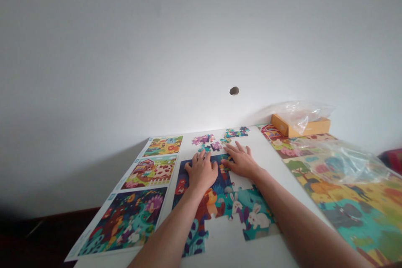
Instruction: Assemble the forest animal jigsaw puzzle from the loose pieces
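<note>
A partly joined jigsaw puzzle [213, 205] lies on the white table, showing a dark forest, a brown animal and two white rabbits. My left hand [202, 170] rests palm down on its upper left part, fingers apart. My right hand [241, 162] is at the puzzle's upper right edge, fingers spread, its thumb touching the dark pieces there. Just beyond my fingertips lie loose pieces: a purple piece [216, 146], a teal piece [204, 148] and a pink cluster [203, 139]. Farther back is a joined teal strip [237, 132]. What lies under my palms is hidden.
On the left, a reference sheet [171, 192] shows three pictures. To the right lies a finished-looking yellow and teal puzzle [351, 209], with a clear plastic bag [351, 163] on it. An orange box [310, 128] stands by the wall [188, 50], which has a hole [234, 91].
</note>
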The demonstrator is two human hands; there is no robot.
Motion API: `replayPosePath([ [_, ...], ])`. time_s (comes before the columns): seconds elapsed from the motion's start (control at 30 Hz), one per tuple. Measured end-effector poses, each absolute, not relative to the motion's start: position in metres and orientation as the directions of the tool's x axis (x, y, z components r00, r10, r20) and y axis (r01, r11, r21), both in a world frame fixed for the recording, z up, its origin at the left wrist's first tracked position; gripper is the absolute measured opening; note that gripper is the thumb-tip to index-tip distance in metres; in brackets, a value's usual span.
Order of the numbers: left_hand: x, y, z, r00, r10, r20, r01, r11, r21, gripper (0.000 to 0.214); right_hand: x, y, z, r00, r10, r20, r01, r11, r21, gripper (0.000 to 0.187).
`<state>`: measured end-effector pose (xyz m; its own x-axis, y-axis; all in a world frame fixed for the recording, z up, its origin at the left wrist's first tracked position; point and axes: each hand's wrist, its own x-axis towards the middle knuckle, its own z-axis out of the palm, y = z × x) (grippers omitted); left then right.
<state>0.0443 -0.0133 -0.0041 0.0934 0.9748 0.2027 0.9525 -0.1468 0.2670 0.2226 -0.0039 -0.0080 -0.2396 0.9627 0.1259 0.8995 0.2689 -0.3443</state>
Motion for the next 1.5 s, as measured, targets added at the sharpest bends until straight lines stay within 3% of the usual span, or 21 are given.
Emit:
replayPosePath([
  [0.53, 0.0441, -0.0134, -0.0082, 0.197, 0.952, 0.235, 0.94, -0.252, 0.231, 0.042, 0.2223, -0.003, -0.0073, -0.204, 0.974, 0.097, 0.926, 0.224, -0.304, 0.064],
  [0.73, 0.0443, -0.0157, -0.007, 0.277, 0.932, 0.234, 0.914, -0.33, 0.235, 0.041, 0.223, -0.0012, -0.0095, -0.264, 0.962, 0.075, 0.918, 0.274, -0.286, 0.066],
  [1.03, 0.0447, -0.0139, -0.0074, 0.319, 0.919, 0.232, 0.89, -0.374, 0.261, 0.04, 0.2227, -0.0024, -0.0083, -0.266, 0.957, 0.117, 0.899, 0.29, -0.329, 0.053],
  [1.33, 0.0463, -0.0144, -0.0075, 0.271, 0.929, 0.251, 0.895, -0.339, 0.289, 0.04, 0.2242, 0.0002, -0.0064, -0.059, 0.972, 0.226, 0.917, 0.142, -0.372, 0.031],
  [1.5, 0.047, -0.0157, -0.007, 0.267, 0.934, 0.238, 0.903, -0.328, 0.276, 0.041, 0.2248, 0.0013, -0.0079, -0.002, 0.972, 0.235, 0.922, 0.092, -0.375, 0.035],
])
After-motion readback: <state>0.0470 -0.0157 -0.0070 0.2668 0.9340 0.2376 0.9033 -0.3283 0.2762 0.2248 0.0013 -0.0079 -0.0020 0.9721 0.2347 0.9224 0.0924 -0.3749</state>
